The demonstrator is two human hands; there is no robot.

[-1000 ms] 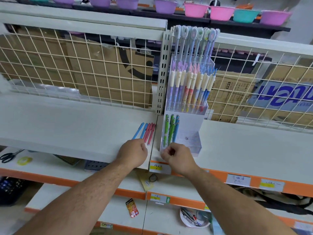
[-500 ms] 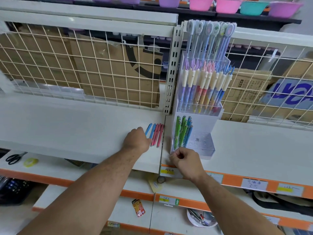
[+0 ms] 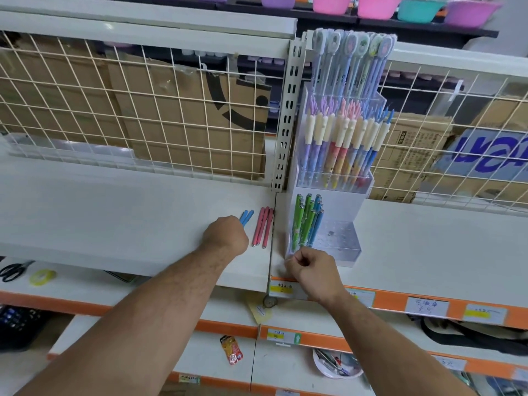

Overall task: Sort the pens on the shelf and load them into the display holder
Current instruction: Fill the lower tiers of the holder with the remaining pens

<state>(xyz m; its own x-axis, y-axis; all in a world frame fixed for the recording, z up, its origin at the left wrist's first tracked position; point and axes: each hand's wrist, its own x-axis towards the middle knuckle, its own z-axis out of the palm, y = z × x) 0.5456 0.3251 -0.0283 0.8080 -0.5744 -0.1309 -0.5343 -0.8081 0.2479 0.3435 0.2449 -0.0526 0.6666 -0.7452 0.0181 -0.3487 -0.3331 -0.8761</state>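
Two blue pens (image 3: 247,217) lie on the white shelf (image 3: 114,218), their lower ends under my left hand (image 3: 225,235), whose fingers are closed on them. Three pink pens (image 3: 263,227) lie side by side just to the right, a small gap away from the blue ones. The clear display holder (image 3: 343,247) stands to the right of the shelf seam. Its front tier carries green and blue pens (image 3: 307,221), and its higher tiers are full of pastel pens (image 3: 343,144). My right hand (image 3: 310,267) is a closed fist at the holder's front left corner, with nothing seen in it.
A wire grid (image 3: 143,110) backs the shelf, with cardboard boxes (image 3: 194,121) behind it. A slotted metal post (image 3: 287,124) rises left of the holder. Scissors (image 3: 14,270) and a tape roll (image 3: 43,277) lie on the lower shelf. Coloured bowls (image 3: 374,7) sit on top.
My left hand reached forward onto the blue pens and drew them left, opening a gap from the pink ones. My right hand stayed at the holder's front corner.
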